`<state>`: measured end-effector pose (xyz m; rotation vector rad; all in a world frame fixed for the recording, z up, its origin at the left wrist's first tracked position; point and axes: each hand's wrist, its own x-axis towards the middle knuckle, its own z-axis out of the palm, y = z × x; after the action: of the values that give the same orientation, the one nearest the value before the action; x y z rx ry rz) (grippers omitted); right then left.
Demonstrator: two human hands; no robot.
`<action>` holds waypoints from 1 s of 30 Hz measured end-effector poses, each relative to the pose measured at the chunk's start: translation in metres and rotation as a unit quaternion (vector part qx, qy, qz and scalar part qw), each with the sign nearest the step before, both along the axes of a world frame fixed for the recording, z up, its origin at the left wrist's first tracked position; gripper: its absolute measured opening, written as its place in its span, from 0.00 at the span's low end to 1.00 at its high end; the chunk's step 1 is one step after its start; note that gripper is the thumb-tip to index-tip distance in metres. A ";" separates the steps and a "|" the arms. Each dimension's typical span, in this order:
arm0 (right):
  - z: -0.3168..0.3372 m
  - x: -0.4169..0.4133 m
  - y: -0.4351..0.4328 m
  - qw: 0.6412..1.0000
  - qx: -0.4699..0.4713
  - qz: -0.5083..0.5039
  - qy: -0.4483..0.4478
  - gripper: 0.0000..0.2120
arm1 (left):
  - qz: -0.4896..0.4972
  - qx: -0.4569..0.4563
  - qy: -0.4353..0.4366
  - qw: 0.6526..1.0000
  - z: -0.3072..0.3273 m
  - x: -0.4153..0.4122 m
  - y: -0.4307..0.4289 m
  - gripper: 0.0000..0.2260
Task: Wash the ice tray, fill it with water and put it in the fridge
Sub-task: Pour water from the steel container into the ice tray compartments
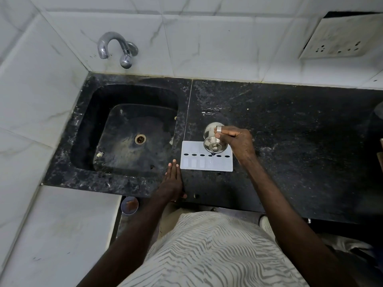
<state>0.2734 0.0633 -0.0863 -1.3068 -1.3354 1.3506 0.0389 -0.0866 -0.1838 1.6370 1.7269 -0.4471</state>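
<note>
While the white ice tray [206, 156] is lying flat on the black counter [290, 141], just to the right of the sink [124, 129], we are watching the right hand [238, 139] gripping a small steel vessel [213, 137] and tilting it over the tray's far half. The vessel's mouth is pointing down toward the row of dark oval holes running along the middle of the tray, and a thin trickle seems to be reaching the tray near the fourth hole, though we cannot tell this for certain. A ring is showing on one finger wrapped around the vessel. The left hand [173, 183] is lying open and flat on the counter, fingers stretched out, holding nothing; its fingertips are sitting just beside the tray's near left corner, and we cannot tell whether they are touching it. The sink is standing dark and wet around its drain. The curved metal tap [116, 48] is sticking out from the tiled wall above the sink, and a socket plate [342, 38] is hanging on the wall at the far right.
</note>
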 end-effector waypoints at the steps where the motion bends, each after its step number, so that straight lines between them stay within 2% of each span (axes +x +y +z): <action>1: -0.001 0.000 0.000 1.000 -0.001 -0.002 -0.003 0.11 | 0.001 0.000 0.001 1.000 -0.001 0.000 0.000 0.59; 13: 0.007 -0.012 0.007 0.998 -0.048 -0.033 0.018 0.10 | 0.001 -0.015 0.002 1.000 0.004 0.002 0.002 0.58; 19: 0.007 -0.024 0.006 1.000 -0.023 -0.004 -0.009 0.10 | 0.005 -0.021 0.005 1.000 0.007 0.003 0.002 0.57; 30: 0.003 -0.030 -0.003 1.000 -0.006 0.022 0.001 0.10 | 0.001 -0.014 0.014 1.000 0.008 0.006 0.003 0.56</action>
<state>0.2437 0.0599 -0.0830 -1.2899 -1.3633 1.3932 0.0449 -0.0841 -0.1756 1.6166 1.7338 -0.4939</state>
